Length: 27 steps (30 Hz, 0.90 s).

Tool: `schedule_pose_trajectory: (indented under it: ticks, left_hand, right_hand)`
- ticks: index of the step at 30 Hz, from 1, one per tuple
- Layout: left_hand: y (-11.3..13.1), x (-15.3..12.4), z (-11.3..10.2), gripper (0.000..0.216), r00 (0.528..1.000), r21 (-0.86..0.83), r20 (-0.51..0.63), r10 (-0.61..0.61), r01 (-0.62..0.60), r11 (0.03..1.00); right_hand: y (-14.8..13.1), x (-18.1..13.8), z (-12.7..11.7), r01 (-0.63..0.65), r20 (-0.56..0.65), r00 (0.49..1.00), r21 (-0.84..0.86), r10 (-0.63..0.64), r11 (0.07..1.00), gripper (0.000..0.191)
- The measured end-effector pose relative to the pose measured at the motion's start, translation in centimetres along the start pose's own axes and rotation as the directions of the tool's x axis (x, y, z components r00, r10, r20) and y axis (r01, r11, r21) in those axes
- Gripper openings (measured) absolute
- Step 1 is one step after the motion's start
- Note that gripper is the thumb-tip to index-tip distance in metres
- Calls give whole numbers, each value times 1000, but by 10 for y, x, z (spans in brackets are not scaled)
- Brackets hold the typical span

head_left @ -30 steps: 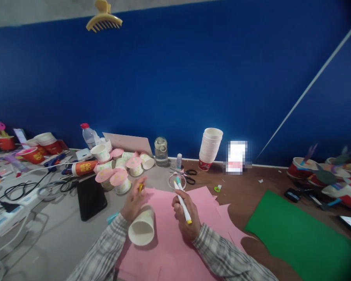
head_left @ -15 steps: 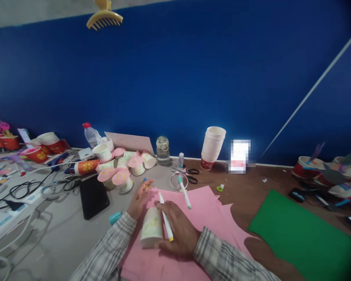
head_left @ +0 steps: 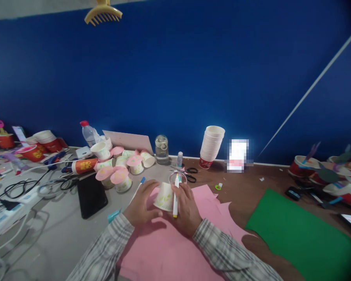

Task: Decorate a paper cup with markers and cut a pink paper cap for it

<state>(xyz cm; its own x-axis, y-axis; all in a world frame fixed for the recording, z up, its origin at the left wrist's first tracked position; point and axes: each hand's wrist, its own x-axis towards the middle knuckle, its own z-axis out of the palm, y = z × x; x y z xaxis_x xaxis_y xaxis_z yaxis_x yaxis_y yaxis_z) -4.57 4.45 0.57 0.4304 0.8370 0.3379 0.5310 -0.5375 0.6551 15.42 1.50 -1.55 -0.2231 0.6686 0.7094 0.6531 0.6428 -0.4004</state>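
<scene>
Both my hands hold a white paper cup [head_left: 164, 196] with a green print, lifted a little above the pink paper sheet [head_left: 175, 242]. My left hand [head_left: 142, 203] wraps its left side. My right hand [head_left: 186, 207] presses its right side and also grips a white marker [head_left: 175, 197] with a yellow end, standing nearly upright. A blue-tipped pen [head_left: 137, 189] lies on the table just left of my left hand.
Decorated cups with pink tops [head_left: 119, 171] cluster at the left, beside a black tablet [head_left: 91, 195] and cables [head_left: 20, 189]. A cup stack [head_left: 211, 146], glass jar [head_left: 161, 149], scissors [head_left: 187, 174] and tape ring [head_left: 178, 178] stand behind. Green paper [head_left: 295, 230] lies at the right.
The cup was lying on the pink sheet; both hands have lifted it forward and upright. The marker has swung from slanted to nearly vertical in my right hand.
</scene>
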Motion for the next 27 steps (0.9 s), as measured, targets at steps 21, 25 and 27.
schedule_pose_trajectory:
  ticks: [21, 25, 27]
  left_hand:
    - [-1, 0, 10, 79, 974, 381, -139, 178, -113, 918]
    - [2, 0, 9, 75, 979, 312, -118, 169, -125, 942]
    - [4, -1, 7, 75, 978, 265, -131, 163, -123, 956]
  right_hand:
    - [-1, 0, -5, 80, -80, 994, -6, -80, 997, 60]
    - [-5, 1, -6, 60, -75, 995, -5, -60, 998, 57]
    - [-7, 1, -7, 40, -59, 997, 1, -40, 999, 55]
